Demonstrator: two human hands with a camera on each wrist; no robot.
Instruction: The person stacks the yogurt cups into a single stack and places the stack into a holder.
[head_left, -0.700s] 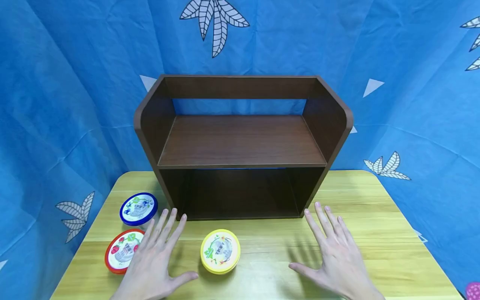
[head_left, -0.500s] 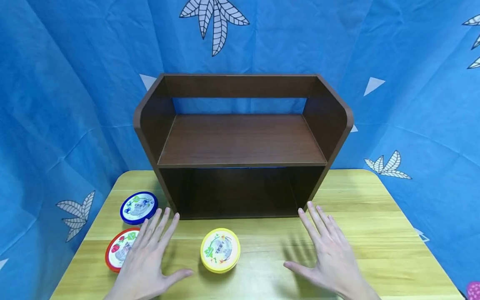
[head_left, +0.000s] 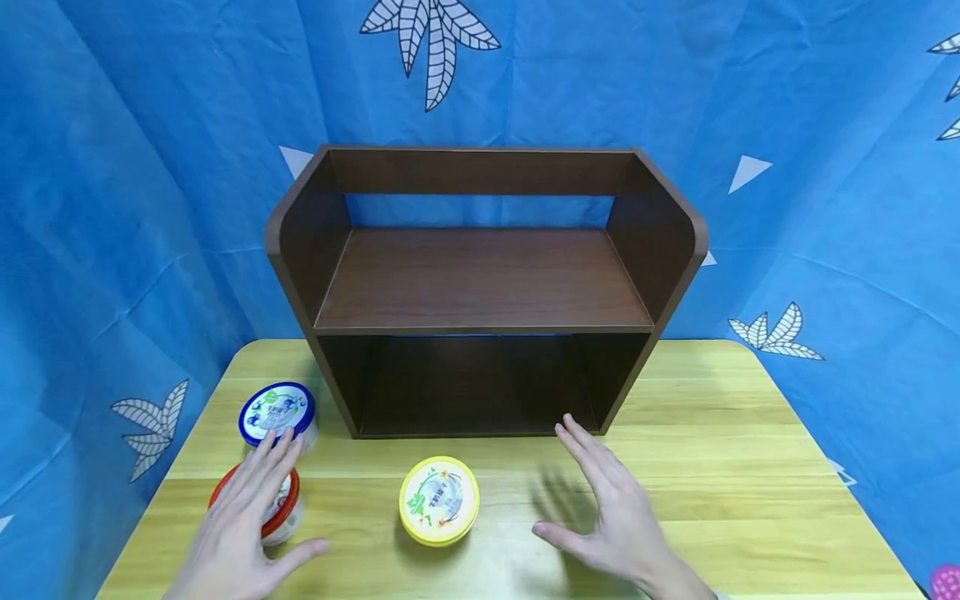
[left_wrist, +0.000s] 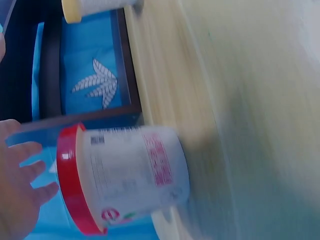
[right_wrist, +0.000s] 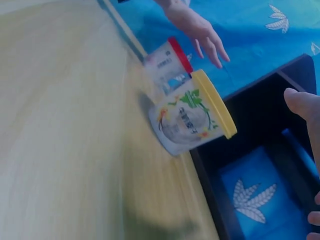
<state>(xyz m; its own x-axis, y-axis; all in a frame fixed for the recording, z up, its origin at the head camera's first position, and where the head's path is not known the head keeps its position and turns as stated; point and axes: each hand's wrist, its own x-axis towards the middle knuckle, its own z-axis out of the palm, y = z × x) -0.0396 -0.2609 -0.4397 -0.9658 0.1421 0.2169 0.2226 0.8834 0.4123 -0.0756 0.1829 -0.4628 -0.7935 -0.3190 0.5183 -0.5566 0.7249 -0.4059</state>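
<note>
My left hand (head_left: pixel 240 525) is spread above the red-lidded tub (head_left: pixel 283 510), covering much of its lid in the head view. In the left wrist view that white tub (left_wrist: pixel 125 175) stands beside the fingers, apart from them. Just beyond the fingertips is a blue-lidded tub (head_left: pixel 276 412). A yellow-lidded tub (head_left: pixel 439 502) stands on the table between the hands. My right hand (head_left: pixel 611 517) hovers to its right, fingers extended and thumb apart, holding nothing. The right wrist view shows the yellow-lidded tub (right_wrist: pixel 187 117) upright on the table, printed with fruit and leaves.
A dark brown two-tier shelf (head_left: pixel 483 279) stands at the back of the light wooden table (head_left: pixel 750 467). Its lower front edge lies just beyond the yellow-lidded tub. A blue cloth (head_left: pixel 150 167) with leaf prints hangs behind and at the sides.
Both hands have moved left. The left hand now covers more of the red-lidded tub's lid, and the right hand has come nearer the yellow-lidded tub. The tubs have stayed put.
</note>
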